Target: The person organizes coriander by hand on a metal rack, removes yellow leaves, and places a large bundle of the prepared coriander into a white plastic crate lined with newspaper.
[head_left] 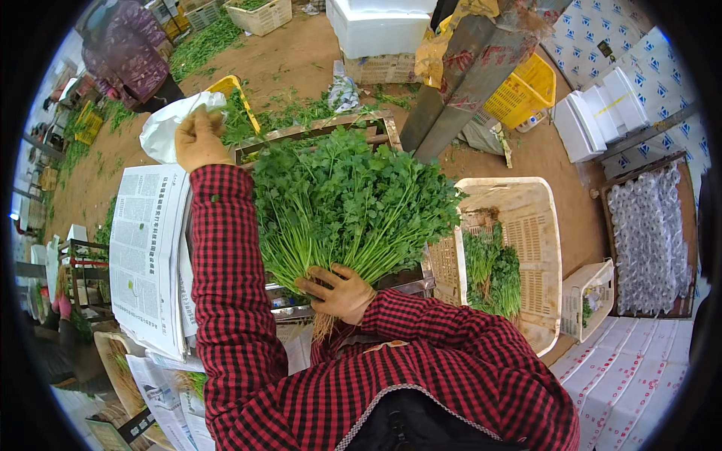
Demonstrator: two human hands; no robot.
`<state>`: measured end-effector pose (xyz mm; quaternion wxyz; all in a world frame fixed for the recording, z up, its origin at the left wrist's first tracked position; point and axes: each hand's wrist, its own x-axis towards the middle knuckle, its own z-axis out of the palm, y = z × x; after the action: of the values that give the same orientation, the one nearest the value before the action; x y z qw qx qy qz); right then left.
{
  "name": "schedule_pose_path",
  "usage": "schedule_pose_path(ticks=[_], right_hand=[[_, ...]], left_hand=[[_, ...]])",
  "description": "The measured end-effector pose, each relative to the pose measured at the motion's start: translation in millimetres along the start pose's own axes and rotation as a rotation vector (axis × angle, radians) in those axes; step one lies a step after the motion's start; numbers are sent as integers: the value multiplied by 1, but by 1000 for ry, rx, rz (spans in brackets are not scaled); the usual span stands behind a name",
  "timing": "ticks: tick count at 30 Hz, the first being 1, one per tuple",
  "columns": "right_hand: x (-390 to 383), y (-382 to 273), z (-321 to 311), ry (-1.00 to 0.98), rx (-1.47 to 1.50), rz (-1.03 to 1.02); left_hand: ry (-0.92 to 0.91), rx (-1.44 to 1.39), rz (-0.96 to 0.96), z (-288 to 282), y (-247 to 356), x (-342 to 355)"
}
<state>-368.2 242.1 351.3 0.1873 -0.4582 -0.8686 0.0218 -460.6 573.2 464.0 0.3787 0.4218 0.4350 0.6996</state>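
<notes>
A large bunch of leafy green coriander (353, 195) lies spread before me on a metal-framed stand, leaves away from me, pale roots toward me. My right hand (344, 295), in a tan glove, is closed over the stems near the root end. My left hand (200, 141), also gloved, is raised at the far left beside a white plastic bag (162, 128). Its fingers are pinched together; a blurred brownish-green bit shows at the fingertips, too unclear to name.
Left of the stand is a stack of newspapers (147, 255). A cream plastic crate (553, 263) with greens stands at right. Beyond the stand rise a metal post (474, 75) and white foam boxes (380, 30). Another person (124, 52) stands at far left; loose greens litter the floor.
</notes>
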Motion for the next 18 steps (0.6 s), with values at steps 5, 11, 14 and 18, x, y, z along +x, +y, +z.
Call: schedule_pose_path(ticks=[5, 11, 14, 18], right_hand=[[-1, 3, 1, 2, 21, 16], [-9, -7, 29, -211, 352, 372], [-14, -5, 42, -238, 542, 488], [-3, -8, 24, -170, 605, 485]], left_hand=[[-410, 21, 31, -11, 36, -61], [-1175, 859, -247, -53, 34, -208], [-1131, 911, -12, -53, 9, -227], [-1058, 691, -191, -59, -7, -217]])
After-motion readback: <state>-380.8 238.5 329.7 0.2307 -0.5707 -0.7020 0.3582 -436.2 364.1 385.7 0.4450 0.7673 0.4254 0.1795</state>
